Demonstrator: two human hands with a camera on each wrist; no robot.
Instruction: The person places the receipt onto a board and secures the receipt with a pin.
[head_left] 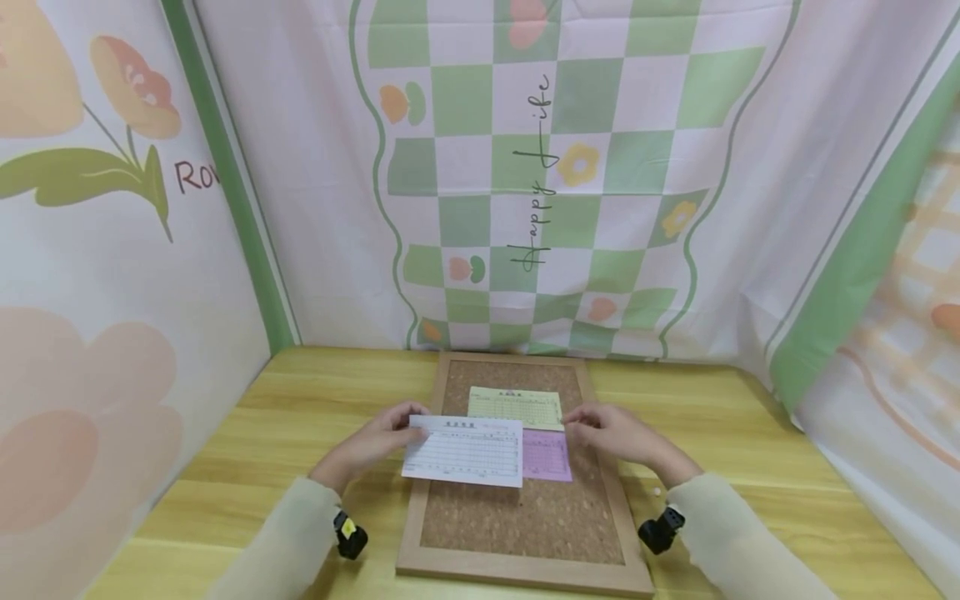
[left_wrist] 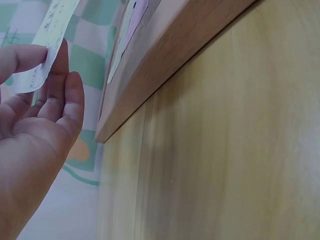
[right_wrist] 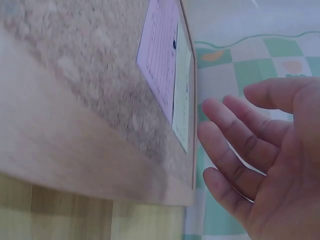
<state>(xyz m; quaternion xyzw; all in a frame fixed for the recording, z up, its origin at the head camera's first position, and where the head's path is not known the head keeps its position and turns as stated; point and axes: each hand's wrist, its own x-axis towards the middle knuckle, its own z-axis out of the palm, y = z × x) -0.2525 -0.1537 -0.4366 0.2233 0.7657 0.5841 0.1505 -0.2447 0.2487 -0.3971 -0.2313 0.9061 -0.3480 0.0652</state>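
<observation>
The left hand (head_left: 372, 444) is pinching the white slip's (head_left: 465, 451) left end, its length running rightward toward the relaxed, empty right hand (head_left: 617, 433) over the cork board (head_left: 517, 517).

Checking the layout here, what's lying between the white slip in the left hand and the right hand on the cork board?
In the head view, the pink slip and the yellow-green slip lie between the white slip and the right hand.

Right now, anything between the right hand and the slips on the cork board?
Nothing visible. The right hand hovers open beside the green slip and pink slip on the cork board; the left hand pinches the white slip.
</observation>
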